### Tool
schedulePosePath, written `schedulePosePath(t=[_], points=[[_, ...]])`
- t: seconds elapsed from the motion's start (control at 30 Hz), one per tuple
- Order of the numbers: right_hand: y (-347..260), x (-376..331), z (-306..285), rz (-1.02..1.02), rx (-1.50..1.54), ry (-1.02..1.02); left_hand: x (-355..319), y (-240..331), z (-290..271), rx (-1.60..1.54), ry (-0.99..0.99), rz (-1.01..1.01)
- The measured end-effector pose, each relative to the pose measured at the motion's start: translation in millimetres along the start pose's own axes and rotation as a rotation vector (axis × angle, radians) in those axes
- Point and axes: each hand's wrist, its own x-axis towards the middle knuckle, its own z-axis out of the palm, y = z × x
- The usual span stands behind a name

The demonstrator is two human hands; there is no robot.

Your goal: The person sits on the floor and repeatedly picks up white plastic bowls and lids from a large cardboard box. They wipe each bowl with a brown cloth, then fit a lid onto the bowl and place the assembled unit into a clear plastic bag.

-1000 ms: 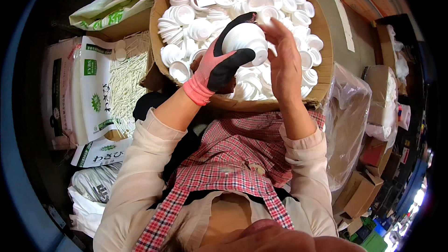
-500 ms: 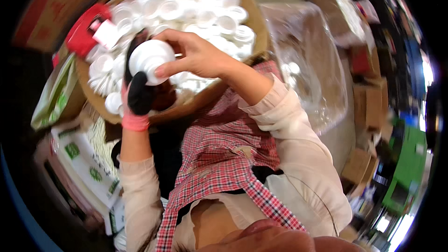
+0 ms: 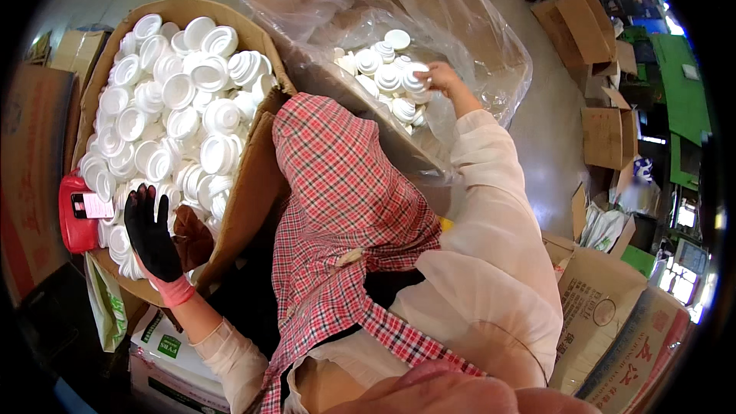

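My left hand (image 3: 156,239), in a black glove with a pink cuff, is held up over the near left part of a carton of white plastic caps (image 3: 182,123). Its fingers are stretched out and it holds nothing. A crumpled brown cloth or paper (image 3: 193,236) lies beside it on the caps. At arm's length to the right, my bare right hand (image 3: 441,79) pinches the rim of a round, stepped white plastic cap (image 3: 416,80). That cap is just above a small heap of similar caps (image 3: 388,77) in a box lined with clear plastic.
The carton's brown wall (image 3: 264,134) stands against the plastic-lined box (image 3: 337,92). A red pouch (image 3: 77,222) with a phone (image 3: 92,205) sits at the carton's left edge. More cardboard boxes (image 3: 606,330) stand close on my right, with others farther off.
My right hand has left the left hand and reached out to the right, over the plastic-lined box. The left glove has opened, no longer around the white cap. The view has turned right.
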Motion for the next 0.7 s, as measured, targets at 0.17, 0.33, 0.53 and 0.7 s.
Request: schedulePosePath(t=[0.17, 0.33, 0.53, 0.7], points=[[44, -1, 28, 0.237, 0.098, 0.040, 11, -11, -7, -0.002, 0.018, -0.042], [55, 22, 30, 0.339, 0.001, 0.115, 20, -20, -8, 0.010, 0.055, -0.087], [61, 28, 32, 0.184, -0.301, 0.288, 20, -24, -10, -0.014, 0.045, -0.142], [26, 13, -13, -0.008, -0.190, 0.230, 14, -26, -23, -0.029, 0.064, -0.087]])
